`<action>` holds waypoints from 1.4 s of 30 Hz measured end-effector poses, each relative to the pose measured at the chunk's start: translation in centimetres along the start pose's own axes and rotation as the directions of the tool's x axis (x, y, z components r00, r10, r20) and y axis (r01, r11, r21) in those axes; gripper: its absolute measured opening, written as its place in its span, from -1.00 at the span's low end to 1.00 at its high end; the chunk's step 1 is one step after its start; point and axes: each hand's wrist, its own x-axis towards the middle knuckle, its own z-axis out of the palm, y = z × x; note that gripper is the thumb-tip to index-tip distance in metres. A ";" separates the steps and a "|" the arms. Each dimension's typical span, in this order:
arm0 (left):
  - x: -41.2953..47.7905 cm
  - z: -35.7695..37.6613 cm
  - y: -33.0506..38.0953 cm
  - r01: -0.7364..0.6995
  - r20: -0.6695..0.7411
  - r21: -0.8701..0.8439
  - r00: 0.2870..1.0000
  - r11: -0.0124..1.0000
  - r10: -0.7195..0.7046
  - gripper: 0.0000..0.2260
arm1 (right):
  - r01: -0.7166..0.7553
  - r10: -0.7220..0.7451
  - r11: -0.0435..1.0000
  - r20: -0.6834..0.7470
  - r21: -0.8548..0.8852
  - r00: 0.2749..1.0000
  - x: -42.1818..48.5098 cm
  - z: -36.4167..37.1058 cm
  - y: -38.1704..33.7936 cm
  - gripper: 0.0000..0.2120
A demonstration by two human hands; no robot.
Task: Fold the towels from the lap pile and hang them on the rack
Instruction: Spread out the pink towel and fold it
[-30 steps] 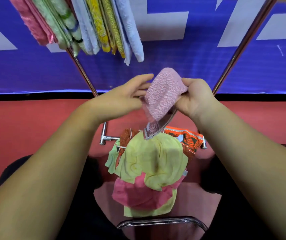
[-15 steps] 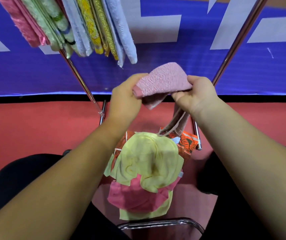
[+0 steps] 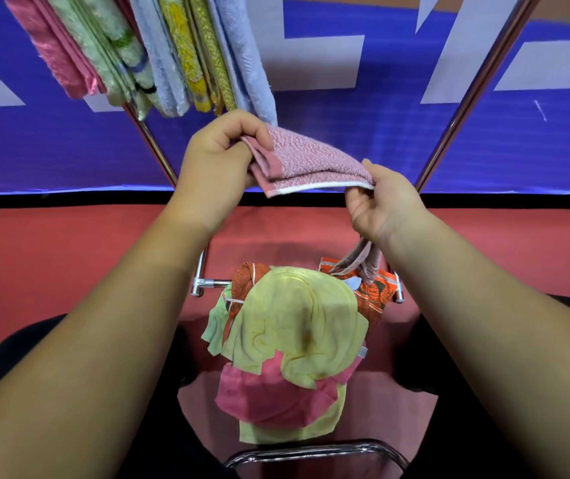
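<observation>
Both forearms extended forward, left hand (image 3: 219, 159) and right hand (image 3: 385, 202) raised, fingers (image 3: 242, 127) pinching pink towel (image 3: 311, 160)

Bare forearms (image 3: 110, 323) running out of frame, left hand (image 3: 214, 160) and right hand (image 3: 385, 202) uncovered; black trousers (image 3: 17, 354) on both thighs, plain matte fabric

The upper left is taken up by the hung towels (image 3: 172, 53), packed side by side. To their right, open room is left between the rack's left pole (image 3: 153, 150) and right pole (image 3: 471, 98). The middle is spanned by the pink towel (image 3: 311, 160), and the space below is filled by the lap pile (image 3: 297, 326).
</observation>
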 end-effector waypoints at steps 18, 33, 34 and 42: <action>0.4 -1.4 -1.8 0.382 -0.113 0.668 0.900 0.639 -0.420 -0.80 | 0.397 -0.354 0.762 0.185 -0.511 0.917 -1.8 1.1 1.2 -0.55; 0.4 3.9 -6.4 0.019 0.205 0.584 0.964 0.812 -0.170 -0.50 | 0.612 0.047 -0.120 0.612 -0.782 0.790 -3.3 0.1 3.8 -0.09; 0.4 4.1 -6.5 0.018 0.193 0.588 0.968 0.808 -0.161 -0.53 | 0.608 0.052 -0.133 0.607 -0.783 0.793 -3.3 0.0 3.7 -0.10; 0.3 4.1 -5.7 -0.014 0.096 0.698 0.993 0.716 -0.074 -0.68 | 0.590 -0.110 -0.272 0.634 -0.760 0.766 -2.5 -0.3 4.1 -0.19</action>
